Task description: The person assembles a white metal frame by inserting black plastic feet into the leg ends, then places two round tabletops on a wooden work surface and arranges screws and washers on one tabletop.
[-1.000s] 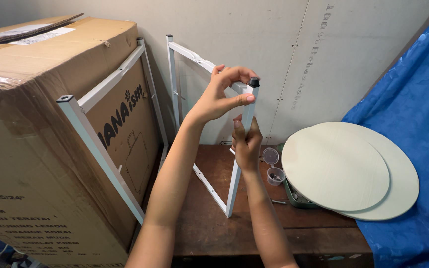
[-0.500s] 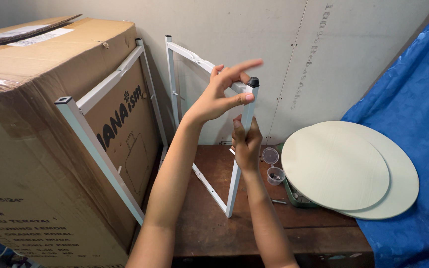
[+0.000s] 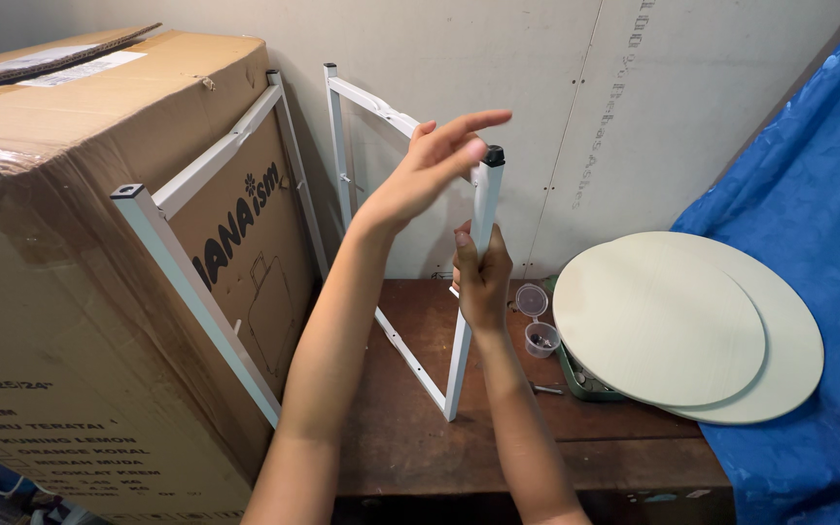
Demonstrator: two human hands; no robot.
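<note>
Left hand (image 3: pixel 430 170) has opened up since the earlier frames: the pinch on the black cap (image 3: pixel 493 155) is gone, fingers now spread, thumb tip just at the cap on top of the white frame (image 3: pixel 473 282) leg. Right hand (image 3: pixel 481 277) is wrapped tight around that same leg below, holding the frame upright on the brown wooden table (image 3: pixel 498 457) against the wall. Second white frame (image 3: pixel 196 282) leans on the cardboard box (image 3: pixel 60 262) at left; two round pale discs (image 3: pixel 682 326) and small clear cups (image 3: pixel 537 321) sit right of the hands, by blue tarp (image 3: pixel 809 214).
</note>
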